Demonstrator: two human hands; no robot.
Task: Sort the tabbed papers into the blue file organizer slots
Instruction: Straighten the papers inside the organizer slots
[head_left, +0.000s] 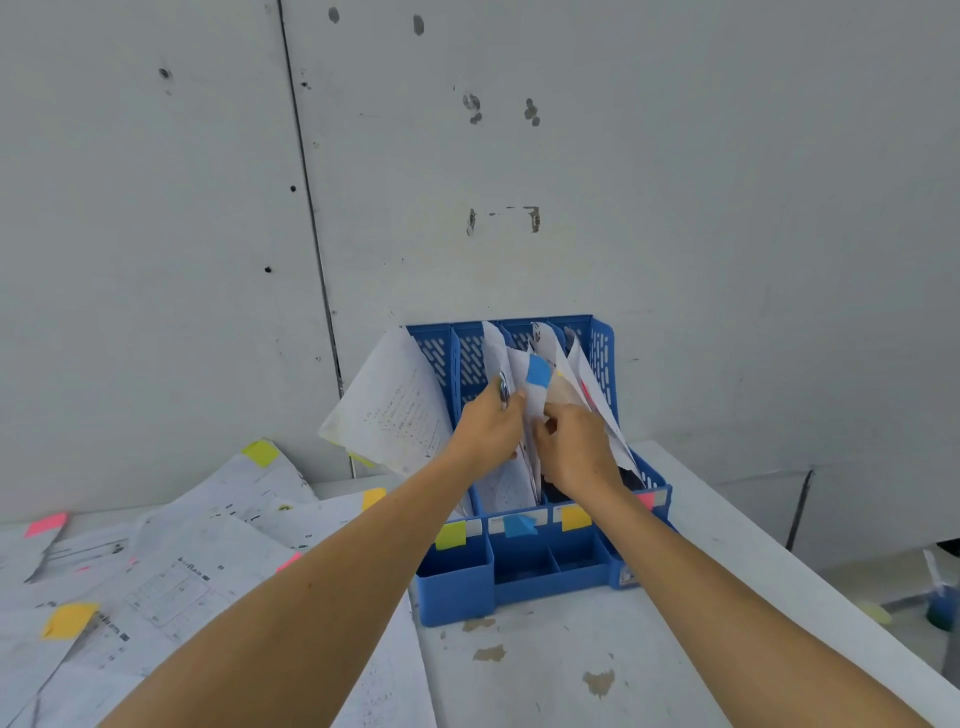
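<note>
A blue file organizer (550, 571) stands against the wall, its slots marked in front by yellow-green, blue, orange and pink tabs. White papers stand in its slots. My left hand (488, 423) and my right hand (574, 449) both reach into the second slot and pinch a white paper with a blue tab (537, 371), held upright among the sheets there. A large sheet (389, 400) leans out of the leftmost slot, beside my left hand. Loose tabbed papers (171, 582) lie spread over the table on the left.
The white table (623, 665) has chipped patches in front of the organizer and its right edge runs diagonally. A grey wall rises right behind the organizer. A small blue container (943, 605) sits on the floor at the far right.
</note>
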